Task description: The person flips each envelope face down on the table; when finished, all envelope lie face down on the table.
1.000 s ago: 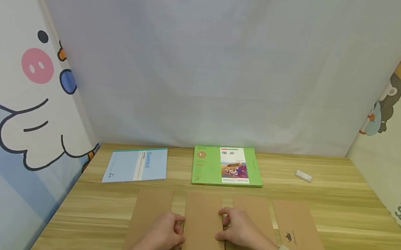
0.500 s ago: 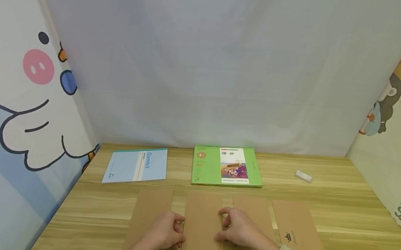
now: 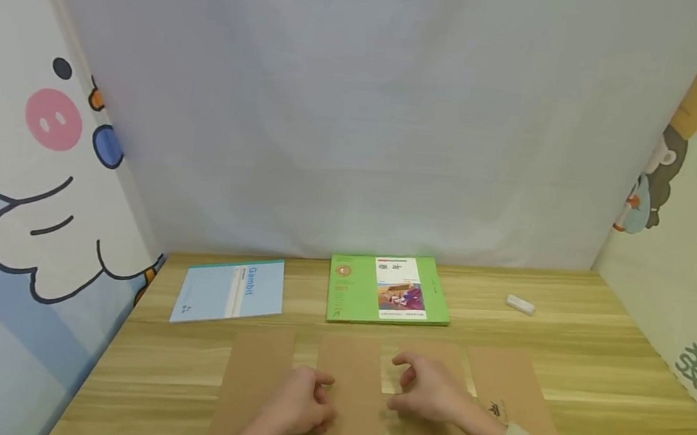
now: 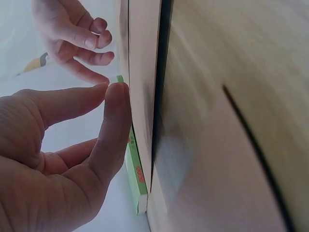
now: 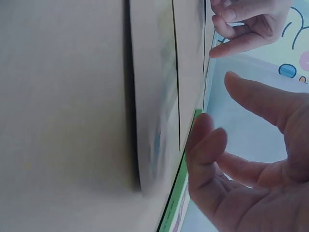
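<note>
Several brown cardboard strips lie side by side on the wooden table: a left one (image 3: 260,352), a middle one (image 3: 352,365) and others to the right. My left hand (image 3: 302,402) hovers over the middle strip's left part. Its thumb and index fingertips nearly meet in the left wrist view, with nothing between them. Off that strip's right edge is my right hand (image 3: 433,390), above the gap and the neighbouring strip (image 3: 445,354). Its thumb and fingers stand apart around nothing in the right wrist view. The rightmost strip (image 3: 512,380) bears a small black crown print, partly covered by my right forearm.
Behind the strips lie a light blue notebook (image 3: 231,290) on the left and a green book (image 3: 350,295) in the centre. A small white block like an eraser (image 3: 520,305) sits at the back right. A pale curtain (image 3: 358,120) closes off the back.
Both hands have let go of the middle strip's edges. The left hand has shifted right over the strip, and the right hand has moved slightly right, away from its edge. The view has shifted slightly.
</note>
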Demonstrator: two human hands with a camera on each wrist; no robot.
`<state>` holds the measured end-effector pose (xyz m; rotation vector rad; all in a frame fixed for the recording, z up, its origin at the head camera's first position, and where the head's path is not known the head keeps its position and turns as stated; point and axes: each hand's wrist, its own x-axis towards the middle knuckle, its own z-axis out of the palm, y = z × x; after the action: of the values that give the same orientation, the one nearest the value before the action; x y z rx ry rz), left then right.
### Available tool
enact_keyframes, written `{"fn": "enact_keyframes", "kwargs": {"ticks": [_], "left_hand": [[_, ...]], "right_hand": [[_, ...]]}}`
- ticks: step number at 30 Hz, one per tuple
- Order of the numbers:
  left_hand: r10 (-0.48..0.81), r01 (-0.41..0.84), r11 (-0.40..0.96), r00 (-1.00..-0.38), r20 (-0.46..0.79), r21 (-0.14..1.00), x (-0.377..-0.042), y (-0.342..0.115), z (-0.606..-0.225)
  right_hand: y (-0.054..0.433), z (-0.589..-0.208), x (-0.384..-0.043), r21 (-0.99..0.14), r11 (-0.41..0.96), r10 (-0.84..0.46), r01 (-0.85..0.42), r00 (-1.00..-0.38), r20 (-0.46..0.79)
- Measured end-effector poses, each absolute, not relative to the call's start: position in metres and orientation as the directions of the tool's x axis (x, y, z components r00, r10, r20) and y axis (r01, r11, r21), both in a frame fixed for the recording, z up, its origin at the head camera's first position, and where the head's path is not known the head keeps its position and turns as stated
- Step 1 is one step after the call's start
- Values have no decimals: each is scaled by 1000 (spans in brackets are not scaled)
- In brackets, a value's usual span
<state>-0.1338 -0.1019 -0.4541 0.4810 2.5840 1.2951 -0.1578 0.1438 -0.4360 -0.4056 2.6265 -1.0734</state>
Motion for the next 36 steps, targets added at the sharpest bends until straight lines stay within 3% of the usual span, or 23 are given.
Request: {"fn": "enact_keyframes", "kwargs": {"ticks": [8, 19, 36], "left_hand": [[376, 118, 486, -923, -85, 866, -133, -83, -452], [402, 97, 443, -910, -101, 891, -131, -48, -451], [442, 85, 523, -878, -184, 848, -123, -7, -453]], "right_hand": [[166, -434, -157, -693, 707, -351, -139, -920, -174], [189, -430, -151, -588, 803, -237, -93, -956, -173], [210, -426, -146, -502, 864, -172, -25, -953, -248]]}}
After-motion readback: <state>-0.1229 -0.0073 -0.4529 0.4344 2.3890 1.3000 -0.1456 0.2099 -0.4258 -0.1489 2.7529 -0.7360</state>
